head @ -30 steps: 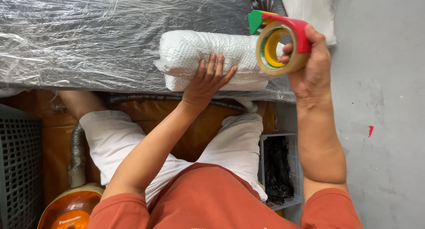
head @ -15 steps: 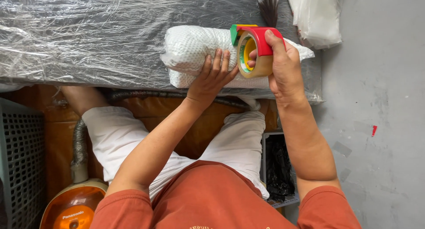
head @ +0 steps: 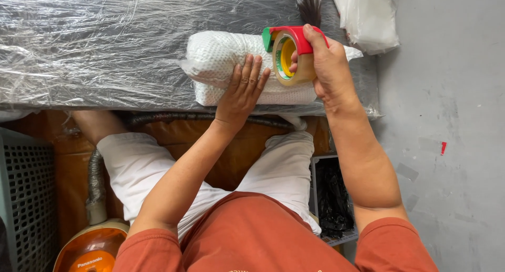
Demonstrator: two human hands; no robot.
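A white foam-wrapped bundle [head: 223,56] lies near the front edge of a table covered in clear plastic film [head: 94,46]. My left hand [head: 243,88] presses flat on the bundle's near side, fingers spread. My right hand [head: 325,67] grips a red and green tape dispenser [head: 288,53] with a roll of tan tape, held against the bundle's right half.
A clear plastic bag [head: 368,17] lies at the table's far right, beside a dark brush [head: 310,6]. Below the table are an orange vacuum cleaner [head: 92,251] with a grey hose, a grey crate [head: 23,198] at left and a bin with a black bag [head: 331,198].
My right hand has carried the tape dispenser leftward, from the bundle's right end to over its right half. My left hand stays pressed on the bundle.
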